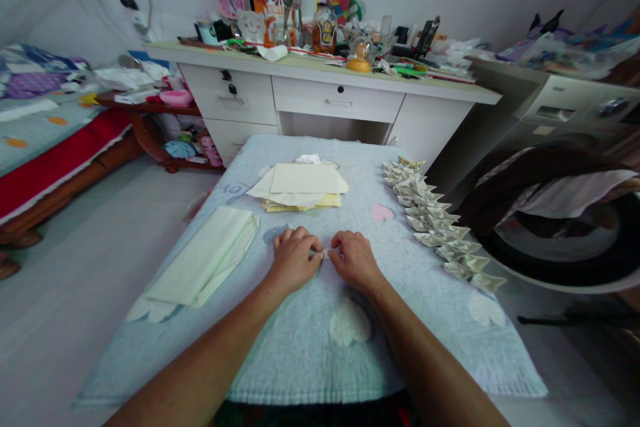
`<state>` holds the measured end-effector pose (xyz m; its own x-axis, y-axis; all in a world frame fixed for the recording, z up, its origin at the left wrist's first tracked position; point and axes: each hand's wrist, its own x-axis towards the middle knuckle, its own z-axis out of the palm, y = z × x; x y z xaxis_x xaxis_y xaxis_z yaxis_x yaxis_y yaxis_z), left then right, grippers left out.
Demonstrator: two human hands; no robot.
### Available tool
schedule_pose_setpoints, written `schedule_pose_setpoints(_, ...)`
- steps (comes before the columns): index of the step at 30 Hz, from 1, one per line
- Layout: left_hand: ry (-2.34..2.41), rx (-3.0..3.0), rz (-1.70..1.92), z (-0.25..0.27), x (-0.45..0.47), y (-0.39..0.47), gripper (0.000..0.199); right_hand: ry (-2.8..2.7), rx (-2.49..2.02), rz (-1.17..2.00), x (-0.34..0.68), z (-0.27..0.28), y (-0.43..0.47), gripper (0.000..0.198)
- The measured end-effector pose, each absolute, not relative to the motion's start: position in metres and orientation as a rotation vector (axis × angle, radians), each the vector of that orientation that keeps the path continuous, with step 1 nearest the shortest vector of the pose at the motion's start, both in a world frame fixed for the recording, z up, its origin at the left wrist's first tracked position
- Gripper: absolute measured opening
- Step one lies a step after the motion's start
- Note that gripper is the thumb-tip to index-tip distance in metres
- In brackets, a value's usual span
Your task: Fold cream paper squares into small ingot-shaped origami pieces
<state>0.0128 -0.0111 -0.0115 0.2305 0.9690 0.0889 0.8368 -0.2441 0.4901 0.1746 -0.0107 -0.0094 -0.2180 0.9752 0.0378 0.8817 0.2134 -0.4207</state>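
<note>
A small folded piece of paper point(327, 253), mostly covered by fingers, lies low over the cloth between my two hands. My left hand point(299, 259) is closed and pinches its left end with thumb and forefinger. At the right end, the thumb and fingers of my right hand point(356, 260) are closed on the same piece. Beyond the hands sits a pile of cream and yellow paper sheets point(306, 179). A long stack of pale green folded paper point(203, 257) lies to the left. Rows of pointed, boat-like folded papers point(433, 223) run along the right side.
A blue patterned cloth point(300, 353) covers the table. Behind it stands a white desk point(340, 97) crowded with jars and packets. An open-doored washing machine point(555, 213) with clothes inside is on the right, and a bed point(55, 140) on the left.
</note>
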Motion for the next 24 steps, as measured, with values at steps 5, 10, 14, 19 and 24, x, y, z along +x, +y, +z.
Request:
schedule_pose_setpoints(5,1.643,2.153,0.548,-0.0152,0.0122,-0.0105,0.008,-2.221,-1.730,0.446,0.1755,-0.0096,-0.0113,0.012)
schedule_pose_setpoints(10,1.651,2.102,0.547,-0.0153,0.0132,-0.0083,0.010,-2.211,-1.693,0.481,0.1774,-0.0105,-0.0121,0.008)
schedule_pose_setpoints(14,1.634,2.086,0.583,-0.0113,0.0155,-0.0110,0.006,-2.171,-1.647,0.548,0.1798,-0.0120,-0.0129,0.009)
schedule_pose_setpoints(19,1.532,2.137,0.684,-0.0132,0.0145,-0.0159,0.005,-2.160,-1.572,0.607,0.1829,-0.0115,-0.0156,0.014)
schedule_pose_setpoints(24,1.433,2.148,0.743,-0.0146,0.0136,-0.0156,0.003,-2.132,-1.497,0.659,0.1845,-0.0098,-0.0182,0.005)
